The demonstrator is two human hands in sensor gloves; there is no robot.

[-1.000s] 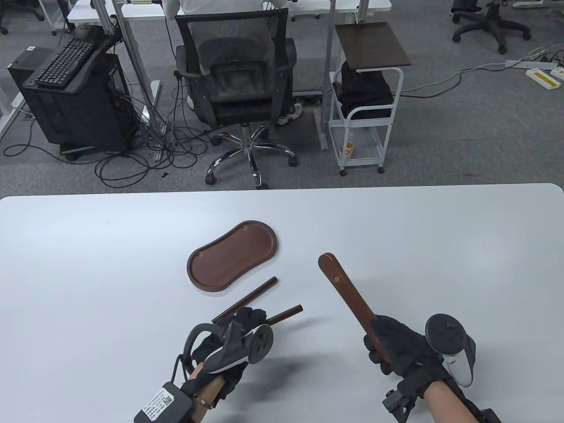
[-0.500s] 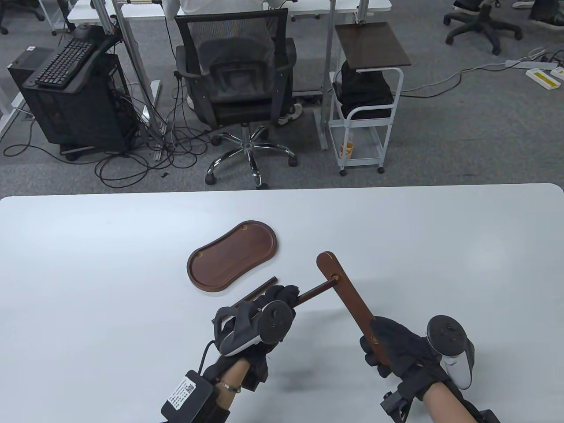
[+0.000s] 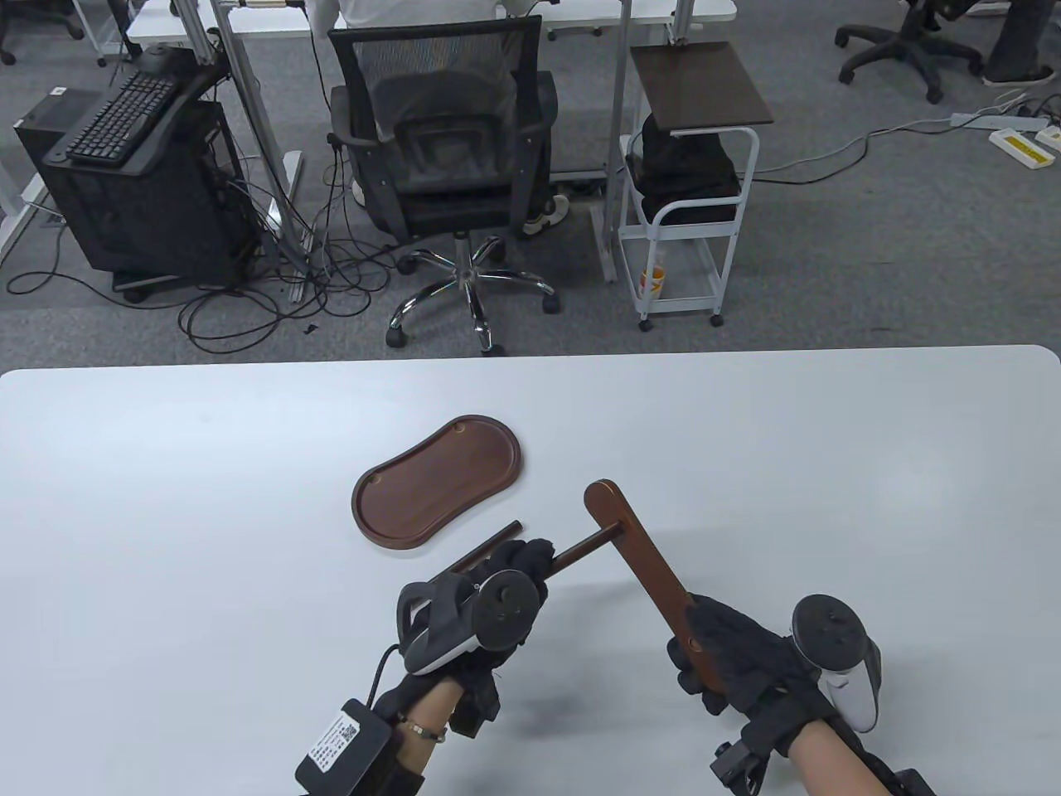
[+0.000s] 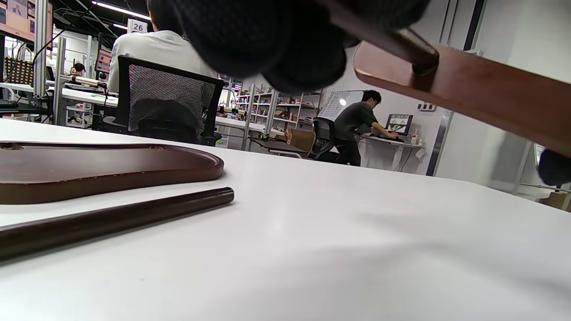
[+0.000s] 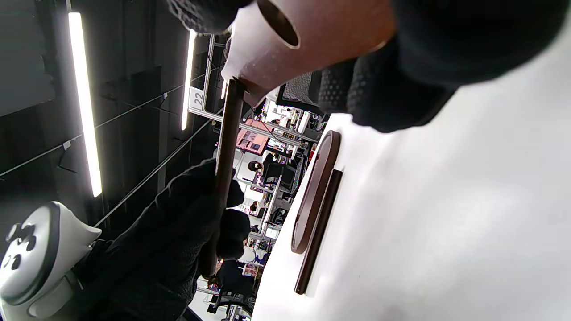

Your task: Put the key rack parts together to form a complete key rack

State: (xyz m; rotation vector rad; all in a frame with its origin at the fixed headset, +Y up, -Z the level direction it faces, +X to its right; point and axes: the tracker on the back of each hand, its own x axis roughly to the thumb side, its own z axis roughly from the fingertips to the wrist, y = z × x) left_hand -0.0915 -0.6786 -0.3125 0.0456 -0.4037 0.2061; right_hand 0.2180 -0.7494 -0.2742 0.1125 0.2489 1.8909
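On table (image 3: 166, 497) | rods: 2, left hand (image 3: 506, 572) grips one (image 3: 580, 550) | bar (image 3: 638, 564): 1, right hand (image 3: 729, 655) grips | tray (image 3: 438, 482): 1

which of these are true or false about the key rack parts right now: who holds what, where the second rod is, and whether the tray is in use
1. The left hand holds a rod whose tip meets the flat bar. True.
2. The right hand holds the oval tray. False: it grips the flat bar's lower end; the tray lies untouched on the table.
3. A second rod lies on the table beside the tray. True.
4. The flat bar lies flat on the table. False: the left wrist view shows it held above the surface.
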